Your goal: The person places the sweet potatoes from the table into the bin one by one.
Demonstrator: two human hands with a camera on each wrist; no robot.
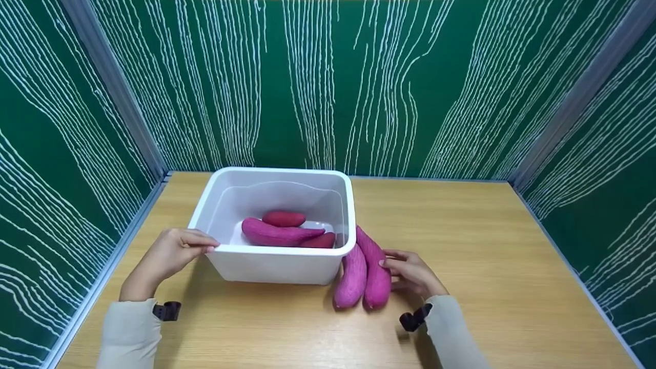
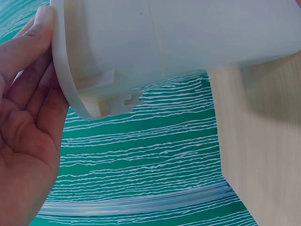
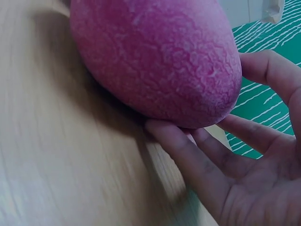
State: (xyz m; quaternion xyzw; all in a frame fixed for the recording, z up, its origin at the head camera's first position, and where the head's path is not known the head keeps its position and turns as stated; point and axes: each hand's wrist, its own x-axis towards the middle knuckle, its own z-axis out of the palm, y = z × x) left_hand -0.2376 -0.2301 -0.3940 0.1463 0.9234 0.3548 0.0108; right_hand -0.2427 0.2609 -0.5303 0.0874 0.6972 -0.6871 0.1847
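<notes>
A white plastic bin (image 1: 277,265) stands on the table, its front left rim pinched by my left hand (image 1: 174,252). The left wrist view shows that hand (image 2: 28,122) with its fingers at the bin's rim (image 2: 60,61). Inside lie a long magenta sweet potato (image 1: 277,233) and two redder ones, one behind (image 1: 284,219) and one partly hidden by the front rim (image 1: 322,241). Two more sweet potatoes lie side by side against the bin's right side. My right hand (image 1: 412,271) grips the outer sweet potato (image 1: 378,279); the inner sweet potato (image 1: 351,282) lies untouched.
The wooden table (image 1: 451,220) extends to the right of the bin and in front of it. Green panels (image 1: 389,102) with white wavy lines enclose the table at the back and both sides, with metal posts (image 1: 579,87) at the corners.
</notes>
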